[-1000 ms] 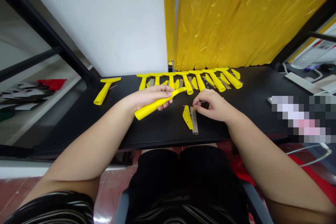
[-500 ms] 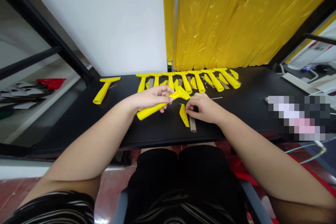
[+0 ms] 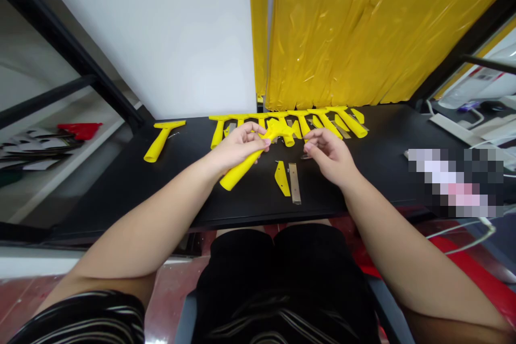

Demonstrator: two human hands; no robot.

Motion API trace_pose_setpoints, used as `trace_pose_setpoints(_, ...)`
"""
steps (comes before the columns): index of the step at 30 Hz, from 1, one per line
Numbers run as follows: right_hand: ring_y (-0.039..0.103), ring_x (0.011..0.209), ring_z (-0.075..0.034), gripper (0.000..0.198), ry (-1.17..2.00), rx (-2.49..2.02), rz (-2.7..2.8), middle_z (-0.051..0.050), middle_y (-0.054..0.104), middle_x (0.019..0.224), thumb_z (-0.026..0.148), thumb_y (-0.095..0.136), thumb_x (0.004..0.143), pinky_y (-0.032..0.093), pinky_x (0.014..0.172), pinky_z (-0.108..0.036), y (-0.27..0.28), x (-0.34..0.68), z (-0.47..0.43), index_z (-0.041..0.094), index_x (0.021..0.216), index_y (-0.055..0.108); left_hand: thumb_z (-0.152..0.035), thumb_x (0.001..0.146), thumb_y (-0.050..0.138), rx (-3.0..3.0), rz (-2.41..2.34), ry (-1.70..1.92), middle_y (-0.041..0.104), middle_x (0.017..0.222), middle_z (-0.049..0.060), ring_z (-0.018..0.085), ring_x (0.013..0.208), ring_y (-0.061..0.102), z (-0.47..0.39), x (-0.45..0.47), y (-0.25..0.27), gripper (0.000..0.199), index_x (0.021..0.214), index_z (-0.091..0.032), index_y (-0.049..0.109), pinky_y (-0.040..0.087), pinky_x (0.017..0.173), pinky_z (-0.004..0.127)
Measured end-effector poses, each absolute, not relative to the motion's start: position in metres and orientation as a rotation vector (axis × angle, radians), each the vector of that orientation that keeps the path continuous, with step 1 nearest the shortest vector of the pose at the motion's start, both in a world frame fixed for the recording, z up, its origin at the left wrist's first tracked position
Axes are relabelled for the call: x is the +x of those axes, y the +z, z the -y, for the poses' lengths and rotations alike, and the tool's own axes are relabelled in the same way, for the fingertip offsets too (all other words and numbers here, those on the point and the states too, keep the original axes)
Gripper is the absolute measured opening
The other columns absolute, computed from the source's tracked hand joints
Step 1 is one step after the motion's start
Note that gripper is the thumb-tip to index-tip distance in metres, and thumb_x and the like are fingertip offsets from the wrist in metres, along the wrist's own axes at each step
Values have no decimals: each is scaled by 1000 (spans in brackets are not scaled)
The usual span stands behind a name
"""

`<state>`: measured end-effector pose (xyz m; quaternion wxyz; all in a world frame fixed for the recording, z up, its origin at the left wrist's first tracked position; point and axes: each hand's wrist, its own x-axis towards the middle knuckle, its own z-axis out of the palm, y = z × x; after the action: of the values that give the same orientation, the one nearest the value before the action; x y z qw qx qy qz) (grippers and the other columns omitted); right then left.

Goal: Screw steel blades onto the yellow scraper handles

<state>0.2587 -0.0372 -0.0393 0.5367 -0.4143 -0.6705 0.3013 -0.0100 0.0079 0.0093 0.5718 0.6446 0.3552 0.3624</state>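
My left hand is wrapped round a yellow scraper handle, its tube end pointing down-left and its wide head up-right. To the right of that head, my right hand hovers over the table with thumb and fingertips pinched together. Whatever is between those fingertips is too small or hidden to make out. On the table between and below the hands lie a yellow cover plate with small holes and a flat metal blade strip, side by side. A tiny metal piece shows between them.
Several yellow scraper handles stand in a row at the back of the black table, with plates and blades among them. Another handle lies alone at left. A white panel and yellow plastic sheeting rise behind.
My right hand has lifted away from the cover plate and blade, moving up and right. The scraper handle in my left hand has shifted slightly right and its head has turned upward.
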Motion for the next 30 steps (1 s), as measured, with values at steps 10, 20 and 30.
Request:
trace_pose_setpoints(10, 72, 82, -17, 54, 1313, -823, 1375, 0, 73, 100, 40, 90, 85, 63, 77, -35, -46, 209, 97, 31, 125, 55, -34, 71, 96, 1484, -813, 1240, 46, 80, -9, 6, 62, 44, 21, 51, -10, 59, 94, -24, 42, 36, 59, 23)
trace_pose_setpoints(20, 73, 82, -20, 56, 816, -1047, 1128, 2, 73, 90, 40, 90, 78, 60, 77, -35, -56, 281, 70, 29, 119, 54, -52, 101, 61, 2351, -1283, 727, 57, 152, 21, 38, 151, 45, 54, 43, -8, 57, 143, -15, 55, 39, 125, 56)
trace_pose_setpoints(30, 74, 71, -22, 47, 807, -1087, 974, 1, 75, 87, 38, 83, 79, 60, 64, -36, -71, 318, 68, 29, 117, 55, -77, 95, 54, 2469, -1473, 247, 25, 179, 26, 43, 169, 17, 76, 68, -30, 107, 170, -4, 33, 22, 136, 58)
